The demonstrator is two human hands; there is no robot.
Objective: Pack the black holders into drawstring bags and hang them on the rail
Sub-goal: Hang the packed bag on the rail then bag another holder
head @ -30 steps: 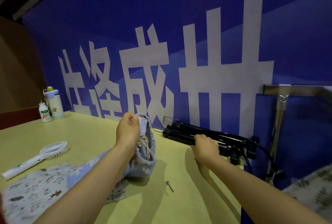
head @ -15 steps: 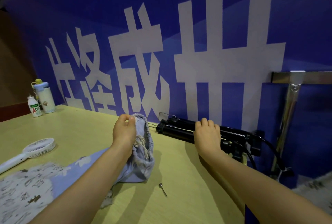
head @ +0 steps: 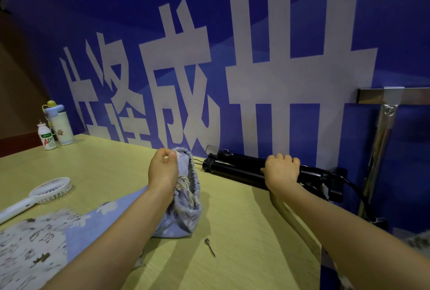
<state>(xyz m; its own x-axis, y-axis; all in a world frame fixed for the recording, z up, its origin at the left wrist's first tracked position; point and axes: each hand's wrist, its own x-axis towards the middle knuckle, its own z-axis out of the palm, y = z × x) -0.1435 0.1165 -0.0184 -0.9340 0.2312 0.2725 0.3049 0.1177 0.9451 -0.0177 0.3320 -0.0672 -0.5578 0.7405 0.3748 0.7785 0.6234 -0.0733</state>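
Note:
A long black holder (head: 235, 167) lies on the yellow table (head: 242, 224) against the blue wall, a black cable trailing off its right end. My right hand (head: 282, 173) is closed over its middle. My left hand (head: 162, 171) pinches the rim of a pale blue drawstring bag (head: 186, 210), holding its mouth up and turned toward the holder's left end. The bag's cream cord hangs inside the mouth. A chrome rail (head: 393, 96) on a post stands at the right, past the table edge.
A white hand fan (head: 46, 192) and a printed cloth (head: 30, 250) lie at the left. Two bottles (head: 57, 126) stand in the far left corner. A small metal screw (head: 209, 246) lies in front of the bag. The table's right edge is near my right forearm.
My right hand has slid up over the holder and now grips it from above. My left hand keeps holding the bag's mouth up. The view has shifted slightly.

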